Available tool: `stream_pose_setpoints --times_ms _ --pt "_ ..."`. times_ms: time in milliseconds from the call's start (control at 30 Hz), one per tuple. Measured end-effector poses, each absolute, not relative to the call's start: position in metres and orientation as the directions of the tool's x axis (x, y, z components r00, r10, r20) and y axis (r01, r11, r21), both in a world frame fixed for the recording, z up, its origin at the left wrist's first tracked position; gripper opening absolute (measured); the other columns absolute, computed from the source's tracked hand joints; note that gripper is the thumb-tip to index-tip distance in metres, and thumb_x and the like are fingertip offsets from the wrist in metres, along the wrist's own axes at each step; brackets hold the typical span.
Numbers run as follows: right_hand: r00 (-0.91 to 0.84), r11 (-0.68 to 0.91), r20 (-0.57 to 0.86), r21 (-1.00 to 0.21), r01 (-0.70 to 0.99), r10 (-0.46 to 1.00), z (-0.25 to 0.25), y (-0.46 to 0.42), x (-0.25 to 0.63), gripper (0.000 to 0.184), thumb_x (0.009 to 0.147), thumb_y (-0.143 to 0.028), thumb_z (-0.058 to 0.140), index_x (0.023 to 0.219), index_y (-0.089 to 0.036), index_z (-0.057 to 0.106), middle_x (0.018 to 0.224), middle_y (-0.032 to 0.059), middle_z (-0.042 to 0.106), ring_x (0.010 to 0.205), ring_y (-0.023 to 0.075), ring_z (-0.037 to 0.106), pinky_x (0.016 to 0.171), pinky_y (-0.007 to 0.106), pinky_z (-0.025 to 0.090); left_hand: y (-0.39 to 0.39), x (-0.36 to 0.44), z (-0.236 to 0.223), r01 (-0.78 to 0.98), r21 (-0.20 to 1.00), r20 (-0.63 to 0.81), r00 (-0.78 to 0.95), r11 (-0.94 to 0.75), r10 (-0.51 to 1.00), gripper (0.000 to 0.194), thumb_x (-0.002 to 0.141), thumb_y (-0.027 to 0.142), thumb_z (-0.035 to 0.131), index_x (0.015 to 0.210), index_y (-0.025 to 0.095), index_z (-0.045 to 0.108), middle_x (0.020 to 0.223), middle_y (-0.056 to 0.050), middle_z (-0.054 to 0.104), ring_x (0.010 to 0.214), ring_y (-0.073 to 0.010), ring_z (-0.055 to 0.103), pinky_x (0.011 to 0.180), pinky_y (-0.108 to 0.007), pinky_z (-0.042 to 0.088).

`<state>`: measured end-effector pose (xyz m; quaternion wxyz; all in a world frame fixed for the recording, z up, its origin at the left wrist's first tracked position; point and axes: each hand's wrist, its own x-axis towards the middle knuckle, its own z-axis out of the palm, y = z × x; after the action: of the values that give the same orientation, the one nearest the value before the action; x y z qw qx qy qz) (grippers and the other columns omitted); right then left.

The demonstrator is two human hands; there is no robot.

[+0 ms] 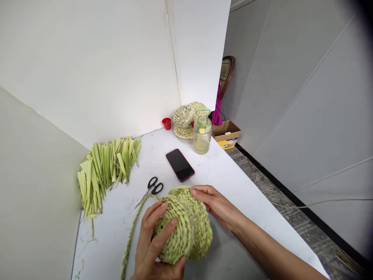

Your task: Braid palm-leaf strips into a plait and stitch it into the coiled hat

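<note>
In the head view, a dome of coiled green braid (183, 225) is held between both hands over the near part of a white table (221, 171) (whether it also rests on the table cannot be told). The left hand (155, 243) is spread across its near side, with the fingers (166, 221) apart and curved over the coils. The right hand (211, 202) is laid against its far side, with the fingers (201, 192) pressed together; no pinch is seen in either hand. A loose length of braid (131, 237) runs from the top of the dome down past the left hand toward the near edge.

Just beyond the dome lie a pair of scissors (151, 188), and farther on, a phone (180, 165). A pile of green leaf strips (107, 171) is laid to the left. At the far end, a plastic jar (202, 134) stands before a stack of woven pieces (185, 120), with a small red cup (166, 123) to their left. A cardboard box (226, 134) is seen beyond the right edge of the table.
</note>
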<state>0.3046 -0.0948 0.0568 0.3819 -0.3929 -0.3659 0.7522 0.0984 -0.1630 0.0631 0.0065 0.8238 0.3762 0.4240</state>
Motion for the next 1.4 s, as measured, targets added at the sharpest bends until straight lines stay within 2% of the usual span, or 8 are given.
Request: stream_pose_setpoints --times_ms 300,433,667,867,1033,1100,1233,1400 --pt "-0.32 -0.489 -0.403 -0.832 -0.261 0.857 0.045 -0.087 0.303 0.041 0.068 -0.051 0.082 0.084 -0.015 0.069 0.081 0.003 0.068 0.076 0.0182 0.061 0.072 0.03 0.046 -0.169 0.106 0.064 0.593 0.178 0.692 0.491 -0.785 0.529 0.043 0.08 0.023 0.067 0.122 0.025 0.059 0.136 -0.012 0.052 0.131 -0.0387 0.048 0.103 -0.057 0.044" --pt "-0.26 -0.459 -0.399 -0.854 -0.246 0.88 0.04 -0.085 0.312 0.042 0.074 -0.055 0.075 0.088 -0.016 0.068 0.078 0.0028 0.066 0.073 0.0176 0.059 0.07 0.03 0.045 -0.166 0.105 0.068 0.568 0.326 0.68 0.415 -0.756 0.605 0.053 0.079 0.021 0.069 0.129 0.02 0.054 0.14 -0.017 0.047 0.132 -0.0392 0.046 0.103 -0.057 0.045" --pt "-0.22 -0.186 -0.169 -0.981 -0.062 0.961 0.042 -0.106 0.34 0.04 0.09 -0.056 0.055 0.093 -0.018 0.066 0.068 -0.0004 0.056 0.068 0.0166 0.052 0.071 0.031 0.04 -0.132 0.079 0.074 0.762 0.602 0.42 -0.049 -0.238 0.906 0.041 0.088 0.027 0.063 0.129 0.028 0.056 0.139 -0.009 0.051 0.129 -0.0293 0.048 0.107 -0.049 0.042" --pt "-0.317 -0.163 -0.199 -0.977 0.137 0.927 0.035 -0.137 0.334 0.04 0.094 -0.055 0.047 0.101 -0.019 0.063 0.07 -0.0004 0.051 0.071 0.0179 0.052 0.069 0.031 0.04 -0.089 0.079 0.063 0.877 0.48 0.439 -0.231 -0.01 0.868 0.036 0.088 0.033 0.062 0.122 0.02 0.062 0.13 -0.013 0.059 0.125 -0.0326 0.049 0.107 -0.053 0.037" --pt "-0.378 -0.159 -0.21 -0.974 0.162 0.902 0.032 -0.145 0.33 0.039 0.096 -0.054 0.044 0.101 -0.02 0.062 0.071 -0.0003 0.051 0.072 0.0179 0.052 0.069 0.031 0.041 -0.074 0.079 0.069 0.84 0.539 0.261 -0.093 -0.065 0.961 0.033 0.092 0.038 0.059 0.122 0.023 0.062 0.126 -0.01 0.063 0.124 -0.0295 0.053 0.108 -0.051 0.037" --pt "-0.392 -0.154 -0.213 -0.972 0.177 0.895 0.032 -0.145 0.333 0.04 0.097 -0.054 0.041 0.103 -0.02 0.062 0.072 0.0 0.051 0.073 0.0182 0.053 0.07 0.032 0.041 -0.073 0.067 0.079 0.815 0.569 0.181 0.007 -0.111 0.984 0.049 0.088 0.042 0.066 0.133 0.027 0.055 0.14 -0.009 0.056 0.133 -0.028 0.047 0.112 -0.047 0.036" --pt "-0.417 -0.149 -0.229 -0.965 0.215 0.88 0.032 -0.147 0.337 0.045 0.1 -0.053 0.035 0.121 -0.021 0.058 0.075 0.0004 0.053 0.075 0.0189 0.054 0.075 0.035 0.041 -0.073 0.042 0.095 0.771 0.611 -0.113 0.309 -0.179 0.944 0.106 0.071 0.044 0.083 0.156 0.037 0.019 0.167 -0.006 0.009 0.152 -0.0302 0.014 0.119 -0.047 0.028" --pt "-0.388 -0.177 -0.207 -0.978 0.113 0.898 0.047 -0.144 0.349 0.047 0.101 -0.05 0.038 0.14 -0.025 0.039 0.07 -0.0032 0.053 0.069 0.0178 0.053 0.074 0.035 0.042 -0.072 0.045 0.093 0.836 0.52 -0.27 0.356 -0.176 0.894 0.112 0.063 0.027 0.087 0.156 0.034 0.024 0.166 -0.009 0.014 0.15 -0.034 0.02 0.117 -0.048 0.031"
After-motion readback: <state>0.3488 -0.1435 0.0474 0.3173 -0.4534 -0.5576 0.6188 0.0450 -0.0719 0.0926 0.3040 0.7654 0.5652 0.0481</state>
